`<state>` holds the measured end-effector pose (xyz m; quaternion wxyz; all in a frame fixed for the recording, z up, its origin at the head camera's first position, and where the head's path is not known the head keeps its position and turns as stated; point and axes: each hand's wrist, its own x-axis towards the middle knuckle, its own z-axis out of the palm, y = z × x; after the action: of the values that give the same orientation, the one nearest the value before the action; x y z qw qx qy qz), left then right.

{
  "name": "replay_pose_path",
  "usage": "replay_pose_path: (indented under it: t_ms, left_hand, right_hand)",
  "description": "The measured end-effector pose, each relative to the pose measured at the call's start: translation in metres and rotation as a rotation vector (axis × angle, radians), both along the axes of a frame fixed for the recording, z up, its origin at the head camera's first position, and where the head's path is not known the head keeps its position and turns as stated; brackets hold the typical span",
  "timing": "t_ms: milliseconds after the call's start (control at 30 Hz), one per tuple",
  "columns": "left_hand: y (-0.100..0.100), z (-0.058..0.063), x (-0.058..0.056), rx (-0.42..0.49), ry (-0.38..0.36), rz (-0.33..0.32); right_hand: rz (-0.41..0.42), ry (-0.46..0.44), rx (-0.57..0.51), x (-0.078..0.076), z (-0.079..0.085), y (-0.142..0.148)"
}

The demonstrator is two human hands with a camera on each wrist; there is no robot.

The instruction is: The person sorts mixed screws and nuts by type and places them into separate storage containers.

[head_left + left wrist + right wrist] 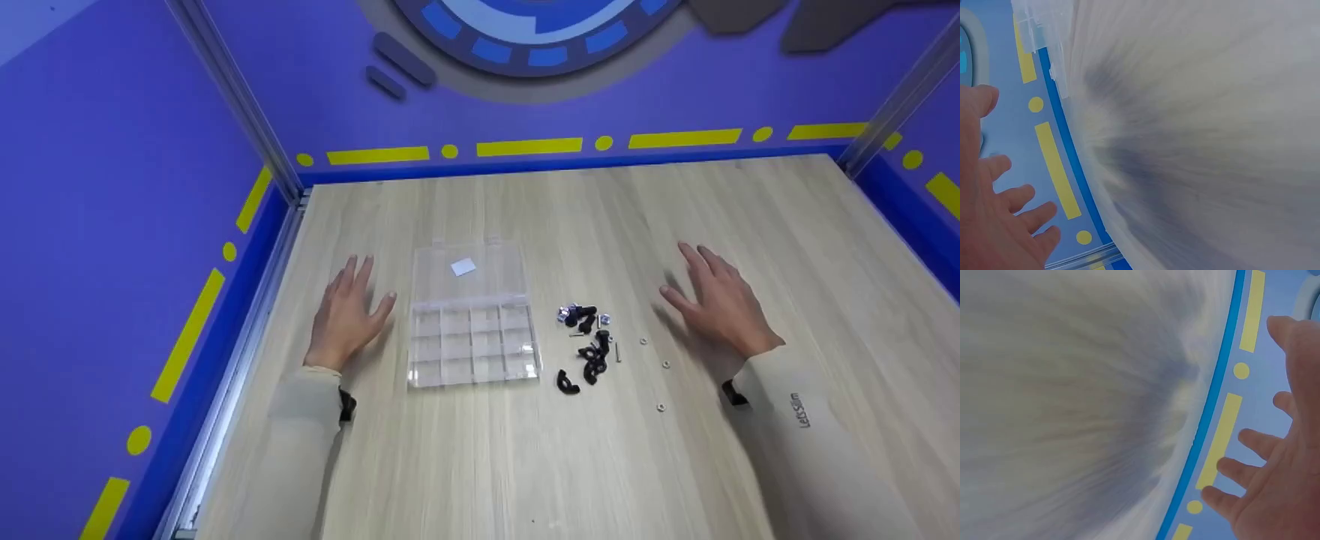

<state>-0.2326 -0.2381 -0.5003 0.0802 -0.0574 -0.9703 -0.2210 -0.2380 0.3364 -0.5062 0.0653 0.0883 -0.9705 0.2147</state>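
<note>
My left grip (pixel 345 321) and my right grip (pixel 721 306) have the fingers spread and hold nothing, and between them on the pale wood-grain tabletop (pixel 465 465) lie a clear plastic compartment box (pixel 457 346) and small black wing-shaped fasteners (pixel 590 373) beside it.

The left wrist picture's edges are cropping the left hand (pixel 994 225) and, past its thumb, the clear box (pixel 1044 25). The right hand (pixel 1280 478) is running off its own wrist picture. Beside each hand, the tabletop (pixel 1213 140) is blurring into streaks. Left of the right hand, black fasteners (pixel 602 343) are partly hiding one another, and the nuts (pixel 666 364) are showing too small for detail.
</note>
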Motion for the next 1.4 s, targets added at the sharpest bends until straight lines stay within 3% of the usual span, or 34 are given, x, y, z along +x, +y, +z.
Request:
replay_pose_path:
  t_ms: [167,367,600,833,1200,1400]
  left_hand:
    - [0.004,0.002,0.006,0.058,-0.096,-0.026]
    - [0.012,0.006,0.014,0.134,-0.178,-0.129]
    - [0.02,0.005,0.035,0.17,-0.248,-0.215]
    - [0.029,0.003,0.05,0.179,-0.354,-0.242]
    - [0.033,-0.002,0.057,0.162,-0.371,-0.271]
    - [0.035,-0.004,0.055,0.166,-0.366,-0.262]
  right_hand:
    - [0.035,-0.066,-0.033,0.003,-0.001,-0.003]
    - [0.08,-0.174,-0.087,-0.001,0.002,-0.012]
    - [0.168,-0.157,-0.091,-0.007,0.006,-0.031]
    - [0.248,-0.12,-0.1,-0.014,0.011,-0.056]
    - [0.348,-0.147,-0.061,-0.02,0.012,-0.099]
    - [0.429,-0.104,0.002,-0.02,0.009,-0.112]
